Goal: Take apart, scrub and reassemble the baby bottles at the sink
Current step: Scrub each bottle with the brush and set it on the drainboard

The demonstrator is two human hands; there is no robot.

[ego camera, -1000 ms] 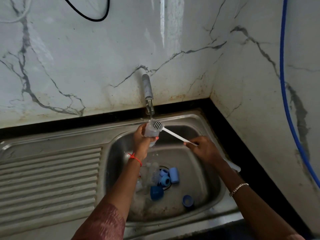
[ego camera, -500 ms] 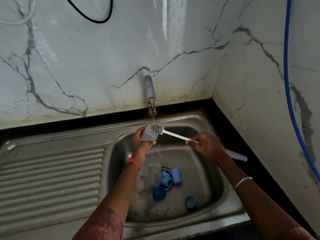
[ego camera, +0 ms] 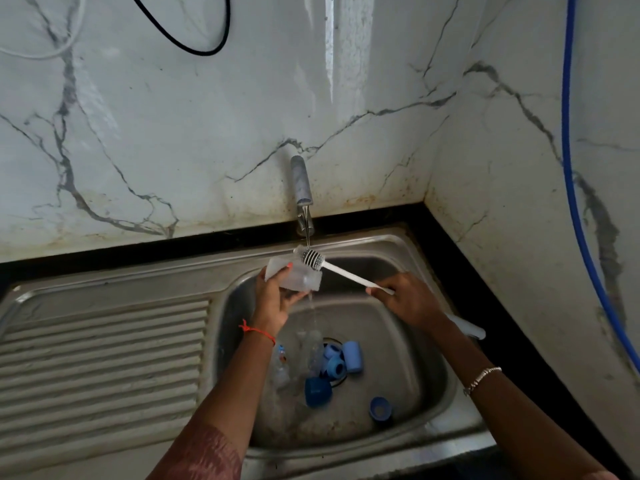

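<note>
My left hand grips a clear baby bottle, tipped on its side under the tap. Water runs from the tap and spills off the bottle into the steel sink. My right hand holds the white bottle brush by its handle. Its bristled head sits at the bottle's upper edge, right under the stream. In the sink bottom lie clear bottles, blue collars, a light blue cap, a dark blue cap and another blue piece.
A ribbed steel drainboard spreads left of the basin. Marble walls close the corner behind and to the right. A blue hose runs down the right wall, and a black cable loops at the top.
The bottle has tipped from nearly upright onto its side in my left hand. The brush head stays at the bottle's upper edge under the stream.
</note>
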